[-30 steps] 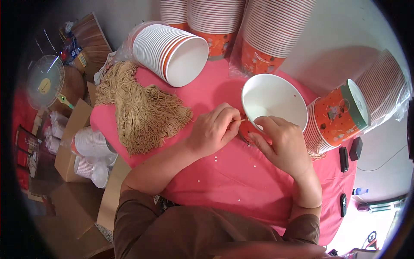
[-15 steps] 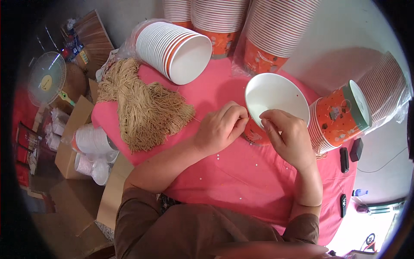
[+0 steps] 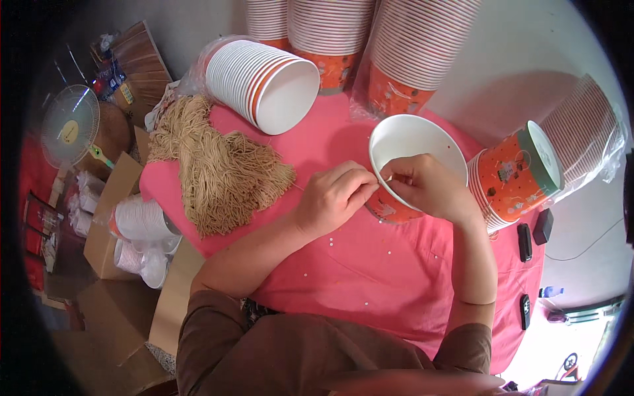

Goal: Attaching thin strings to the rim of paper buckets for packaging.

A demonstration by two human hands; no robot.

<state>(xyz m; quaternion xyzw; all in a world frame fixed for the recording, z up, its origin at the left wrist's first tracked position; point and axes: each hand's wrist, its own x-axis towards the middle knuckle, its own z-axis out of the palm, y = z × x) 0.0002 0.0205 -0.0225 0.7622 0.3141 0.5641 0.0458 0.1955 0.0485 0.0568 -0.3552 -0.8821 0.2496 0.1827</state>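
A paper bucket [image 3: 417, 146], orange outside and white inside, stands on the pink table in front of me with its mouth up. My left hand [image 3: 337, 200] is closed in a pinch at the bucket's left rim, thumb against forefinger. My right hand [image 3: 429, 189] reaches over the near rim, its thumb and fingertips pinched together just inside the wall. Whatever lies between the fingertips of either hand is too small or hidden. Left of my left hand lies a large bundle of tan cords [image 3: 228, 175], one strand of which trails toward that hand.
Nested bucket stacks stand at the back, and one stack [image 3: 231, 79] lies on its side at back left. More nested buckets [image 3: 508, 175] lie at right, near two small black objects [image 3: 524, 243]. Small white bits dot the pink cloth [image 3: 343, 284]. Cardboard boxes [image 3: 119, 218] stand left, below the table.
My right hand has moved left and down, over the rim, bringing its fingertips close to my left hand's. My left hand stays at the rim in a pinch.
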